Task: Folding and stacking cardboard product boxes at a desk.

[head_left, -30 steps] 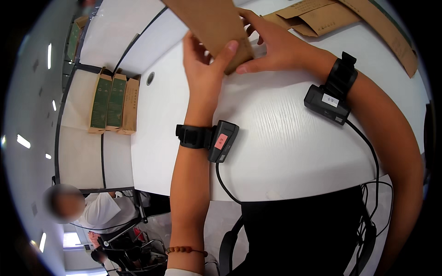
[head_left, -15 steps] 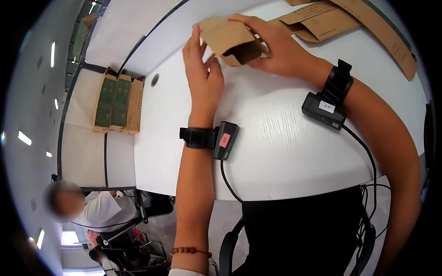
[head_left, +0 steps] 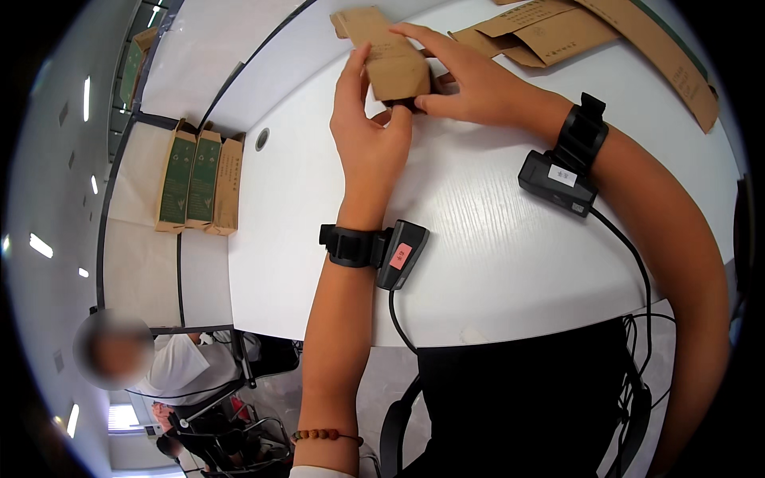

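While left hand (head_left: 369, 147) and right hand (head_left: 478, 86) grip the carton (head_left: 389, 57) at twelve o'clock, end-folding seemingly calls for steadiness next!

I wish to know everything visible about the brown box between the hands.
The brown box looks like cardboard, long and narrow, with faint print on its upper face. Its far end, angled left, has a flap jutting out; a dark gap shows under its near end. The right hand grips its right side; the left hand is at its left side. It is over the far part of the white table; whether it rests there is unclear.
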Action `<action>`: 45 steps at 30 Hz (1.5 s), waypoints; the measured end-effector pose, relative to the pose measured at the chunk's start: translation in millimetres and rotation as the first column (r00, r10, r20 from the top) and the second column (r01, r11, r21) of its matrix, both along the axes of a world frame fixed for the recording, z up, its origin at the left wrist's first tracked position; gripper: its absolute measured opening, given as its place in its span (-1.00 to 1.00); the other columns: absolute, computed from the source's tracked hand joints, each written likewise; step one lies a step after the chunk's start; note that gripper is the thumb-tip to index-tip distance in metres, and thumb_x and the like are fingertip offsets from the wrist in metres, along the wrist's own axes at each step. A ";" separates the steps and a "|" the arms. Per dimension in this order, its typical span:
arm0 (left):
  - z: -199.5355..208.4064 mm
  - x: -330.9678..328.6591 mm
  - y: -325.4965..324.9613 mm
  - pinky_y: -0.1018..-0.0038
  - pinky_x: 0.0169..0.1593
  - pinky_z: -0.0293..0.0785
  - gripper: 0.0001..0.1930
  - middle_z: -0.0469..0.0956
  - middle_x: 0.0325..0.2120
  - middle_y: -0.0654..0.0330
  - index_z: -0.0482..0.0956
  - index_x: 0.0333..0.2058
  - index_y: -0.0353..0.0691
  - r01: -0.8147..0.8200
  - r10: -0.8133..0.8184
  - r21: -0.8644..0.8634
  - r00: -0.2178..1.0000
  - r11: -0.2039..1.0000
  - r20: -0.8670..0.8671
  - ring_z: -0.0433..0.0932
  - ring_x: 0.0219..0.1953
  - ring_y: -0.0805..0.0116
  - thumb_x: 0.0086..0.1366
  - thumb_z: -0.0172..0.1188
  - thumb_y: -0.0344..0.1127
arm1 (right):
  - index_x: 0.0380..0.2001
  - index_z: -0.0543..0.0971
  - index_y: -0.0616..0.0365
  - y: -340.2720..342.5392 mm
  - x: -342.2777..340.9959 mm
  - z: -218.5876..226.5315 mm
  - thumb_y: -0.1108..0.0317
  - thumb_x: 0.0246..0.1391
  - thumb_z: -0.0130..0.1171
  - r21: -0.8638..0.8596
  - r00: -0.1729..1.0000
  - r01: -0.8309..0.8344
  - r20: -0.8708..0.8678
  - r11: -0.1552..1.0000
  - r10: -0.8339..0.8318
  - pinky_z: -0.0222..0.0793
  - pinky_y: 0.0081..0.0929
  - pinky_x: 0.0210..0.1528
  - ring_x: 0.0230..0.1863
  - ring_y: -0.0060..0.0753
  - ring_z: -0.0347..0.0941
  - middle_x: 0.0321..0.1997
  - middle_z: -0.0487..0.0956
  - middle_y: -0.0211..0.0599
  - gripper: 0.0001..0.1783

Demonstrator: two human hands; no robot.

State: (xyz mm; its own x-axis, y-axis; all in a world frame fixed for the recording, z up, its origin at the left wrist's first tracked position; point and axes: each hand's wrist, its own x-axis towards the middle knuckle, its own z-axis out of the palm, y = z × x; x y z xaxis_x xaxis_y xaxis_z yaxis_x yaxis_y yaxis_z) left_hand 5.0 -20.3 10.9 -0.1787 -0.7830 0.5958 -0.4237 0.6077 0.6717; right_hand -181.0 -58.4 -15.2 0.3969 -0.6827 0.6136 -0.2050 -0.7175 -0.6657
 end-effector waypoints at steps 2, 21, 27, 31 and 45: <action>-1.7 -0.1 -2.6 0.36 -0.06 0.72 -0.27 0.46 0.18 -0.06 0.24 0.39 -0.20 0.022 -0.017 -0.078 0.998 0.997 0.062 0.42 0.32 -0.02 0.20 0.02 -0.67 | 0.52 0.08 -0.12 1.6 -1.3 4.2 0.41 0.07 0.26 0.081 0.996 0.080 -0.040 0.994 -0.077 0.48 -0.16 0.32 0.41 -0.03 0.32 0.42 0.30 -0.03 -0.03; -2.1 4.1 -1.5 0.54 -0.26 0.73 -0.58 0.46 0.03 0.10 0.70 -0.07 -0.19 -0.154 0.179 -0.168 0.974 0.974 0.142 0.62 -0.09 0.33 0.35 -0.09 -0.71 | -0.30 0.52 0.18 1.1 -2.4 6.7 0.55 0.11 0.17 -0.302 0.956 0.291 0.076 0.908 -0.282 0.39 -0.12 -0.20 -0.24 0.09 0.48 -0.24 0.48 -0.06 -0.92; -0.2 -3.2 -0.2 0.52 -0.28 0.64 -0.65 0.40 0.08 0.09 0.66 0.02 -0.08 -0.161 0.187 -0.135 0.961 0.978 0.204 0.56 -0.02 0.34 0.32 0.12 -0.55 | -0.25 0.61 0.21 0.9 -1.3 6.5 0.54 0.09 0.18 -0.326 0.958 0.285 0.128 0.901 -0.256 0.44 -0.19 -0.20 -0.28 0.03 0.50 -0.23 0.48 -0.04 -0.87; -4.0 0.9 -2.7 0.37 -0.17 0.57 -0.61 0.33 0.10 0.01 0.64 0.00 -0.03 -0.141 0.161 -0.107 0.964 0.984 0.213 0.53 0.02 0.11 0.17 0.26 -0.50 | -0.20 0.61 0.25 8.1 -3.3 14.4 0.53 0.07 0.17 -0.190 0.972 0.226 0.111 0.956 -0.207 0.43 -0.26 -0.23 -0.33 -0.03 0.49 -0.20 0.47 -0.05 -0.80; -7.2 7.8 -10.4 0.34 -0.03 0.68 -0.75 0.35 0.20 -0.03 0.62 -0.07 -0.22 -0.082 0.164 -0.353 0.964 0.932 0.209 0.53 0.14 0.15 0.28 0.26 -0.53 | -0.03 0.59 0.24 7.8 -2.1 14.4 0.59 0.08 0.08 -0.182 0.985 0.129 0.139 0.975 -0.105 0.46 -0.35 -0.23 -0.26 -0.13 0.53 -0.15 0.45 -0.06 -0.64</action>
State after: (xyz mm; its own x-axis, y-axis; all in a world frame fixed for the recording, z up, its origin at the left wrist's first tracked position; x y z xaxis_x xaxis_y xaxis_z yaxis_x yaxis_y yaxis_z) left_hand 12.8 -30.7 3.7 -0.2585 -0.5667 0.7823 -0.6280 0.7140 0.3097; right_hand -183.1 -50.6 -0.8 0.2313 -0.5861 0.7765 -0.2172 -0.8092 -0.5460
